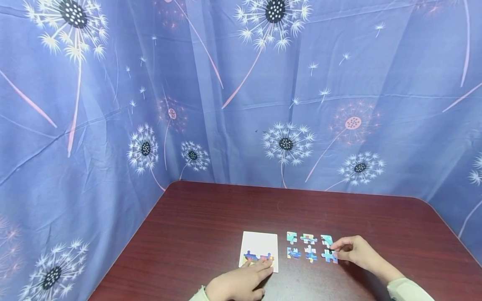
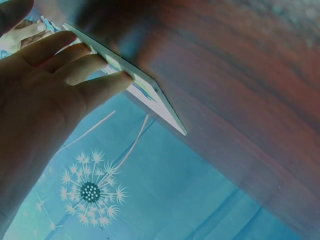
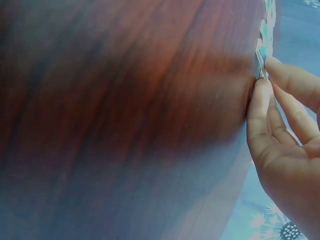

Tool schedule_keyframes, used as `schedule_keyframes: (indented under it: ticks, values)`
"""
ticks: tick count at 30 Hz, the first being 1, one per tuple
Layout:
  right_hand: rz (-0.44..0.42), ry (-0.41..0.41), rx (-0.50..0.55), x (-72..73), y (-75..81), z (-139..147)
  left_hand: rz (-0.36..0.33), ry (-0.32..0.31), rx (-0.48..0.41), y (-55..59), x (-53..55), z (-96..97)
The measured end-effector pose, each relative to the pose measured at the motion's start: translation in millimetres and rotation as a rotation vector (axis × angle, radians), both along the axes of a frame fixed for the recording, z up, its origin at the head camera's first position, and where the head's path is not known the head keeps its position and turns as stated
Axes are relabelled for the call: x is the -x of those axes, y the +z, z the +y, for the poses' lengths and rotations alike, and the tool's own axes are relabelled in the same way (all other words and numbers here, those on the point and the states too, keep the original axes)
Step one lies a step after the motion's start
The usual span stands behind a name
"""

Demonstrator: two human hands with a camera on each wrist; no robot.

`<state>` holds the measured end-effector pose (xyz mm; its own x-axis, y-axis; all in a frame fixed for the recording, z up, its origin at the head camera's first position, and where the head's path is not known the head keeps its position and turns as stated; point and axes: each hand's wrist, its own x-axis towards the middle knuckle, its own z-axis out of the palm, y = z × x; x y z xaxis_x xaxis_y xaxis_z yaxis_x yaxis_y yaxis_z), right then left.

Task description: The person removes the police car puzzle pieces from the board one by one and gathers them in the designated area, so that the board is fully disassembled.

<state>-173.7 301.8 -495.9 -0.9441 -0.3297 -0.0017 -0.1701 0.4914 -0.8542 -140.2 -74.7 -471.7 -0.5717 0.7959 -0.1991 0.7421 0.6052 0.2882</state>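
Observation:
My left hand (image 1: 242,282) lies with its fingers extended over the lower part of a white puzzle board (image 1: 260,240). Joined blue and yellow puzzle pieces (image 1: 249,255) show along the board's lower part, partly covered by those fingers. The left wrist view has the fingertips touching the face of the board (image 2: 170,116) near its edge. On the right, my right hand (image 1: 357,252) pinches a blue puzzle piece (image 1: 329,256) at its right side between thumb and finger. From the right wrist, the thumb and fingertips of that hand (image 3: 285,135) meet at the piece's edge.
Several loose puzzle pieces (image 1: 308,238) lie in two rows between the board and my right hand. The dark red wooden table (image 1: 211,213) has rounded far corners. A blue dandelion-print curtain (image 1: 241,138) hangs behind it and along its left side.

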Motion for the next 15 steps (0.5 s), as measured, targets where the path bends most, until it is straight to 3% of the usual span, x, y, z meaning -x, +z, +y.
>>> schedule_keyframes:
  ticks: [9,15]
  values:
    - [-0.006,-0.028,-0.009,1.7,-3.9,2.2,0.009,-0.004,-0.002,1.3,-0.9,-0.2]
    - [0.037,-0.024,-0.010,1.3,-5.1,0.8,0.086,-0.008,0.009,1.1,-3.1,0.8]
